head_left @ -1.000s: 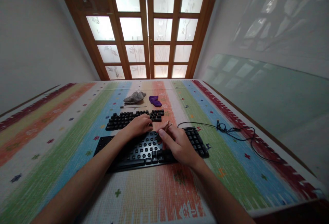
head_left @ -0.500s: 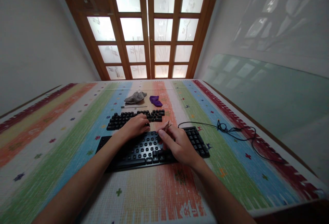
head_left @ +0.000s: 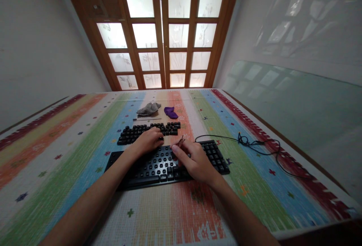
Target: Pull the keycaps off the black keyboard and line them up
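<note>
A black keyboard (head_left: 141,178) lies on the striped cloth, with many of its keycaps off and the bare key posts showing in the middle. My right hand (head_left: 195,159) is over its right part, pinching a small reddish-brown tool (head_left: 181,141) whose lower end is hidden by the fingers. At the keyboard's upper edge is my left hand (head_left: 149,140), its fingers curled and close together. Something small and dark shows at its fingertips, too small to name. Loose black keycaps (head_left: 128,136) lie in rows just beyond the keyboard.
Behind the keycaps lie a thin rod (head_left: 147,119), a grey cloth (head_left: 149,109) and a purple cloth (head_left: 171,112). A black cable (head_left: 251,143) runs tangled to the right. The striped tablecloth (head_left: 42,185) reaches toward wooden doors (head_left: 166,31) with frosted panes.
The whole view has shifted slightly. My right hand and the brown tool have moved a little to the left and down; the left hand has stayed at the keyboard's upper edge.
</note>
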{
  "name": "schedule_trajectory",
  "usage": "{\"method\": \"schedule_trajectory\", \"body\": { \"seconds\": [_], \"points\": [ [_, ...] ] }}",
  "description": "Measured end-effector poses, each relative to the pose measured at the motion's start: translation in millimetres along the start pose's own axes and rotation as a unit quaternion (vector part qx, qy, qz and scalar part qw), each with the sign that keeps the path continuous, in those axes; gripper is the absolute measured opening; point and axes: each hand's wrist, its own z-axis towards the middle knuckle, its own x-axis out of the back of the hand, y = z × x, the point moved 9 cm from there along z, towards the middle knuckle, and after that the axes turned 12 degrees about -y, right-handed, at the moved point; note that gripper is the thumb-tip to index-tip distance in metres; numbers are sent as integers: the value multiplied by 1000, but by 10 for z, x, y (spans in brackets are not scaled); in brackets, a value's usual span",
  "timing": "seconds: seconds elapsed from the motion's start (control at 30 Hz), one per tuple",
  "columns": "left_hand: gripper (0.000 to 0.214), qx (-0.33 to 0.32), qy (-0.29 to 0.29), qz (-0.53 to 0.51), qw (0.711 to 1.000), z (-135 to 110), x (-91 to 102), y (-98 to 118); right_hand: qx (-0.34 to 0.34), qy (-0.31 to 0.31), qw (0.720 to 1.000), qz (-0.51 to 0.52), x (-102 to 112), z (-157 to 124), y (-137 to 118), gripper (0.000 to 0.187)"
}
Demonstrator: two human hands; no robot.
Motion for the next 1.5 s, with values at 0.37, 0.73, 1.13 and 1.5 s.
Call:
{"method": "schedule_trajectory", "body": {
  "seconds": [0.37, 0.73, 1.13, 1.5],
  "points": [
    [7, -5, 20, -7, 1000, 0, 13, -24, -8, -9, 1000, 10, -23, 9, 31, 25],
    [10, -15, 30, -11, 999, 19, 36, -16, -4, -11, 1000, 13, -35, 10, 34, 27],
    [13, 7, 25, 9, 1000, 44, 34, -28, -13, -14, 1000, 0, -40, 9, 56, 30],
    [14, 26, 30, 24, 999, 34, 32, -39, -6, -13, 1000, 0, -46, 5, 45, 27]
  ]
}}
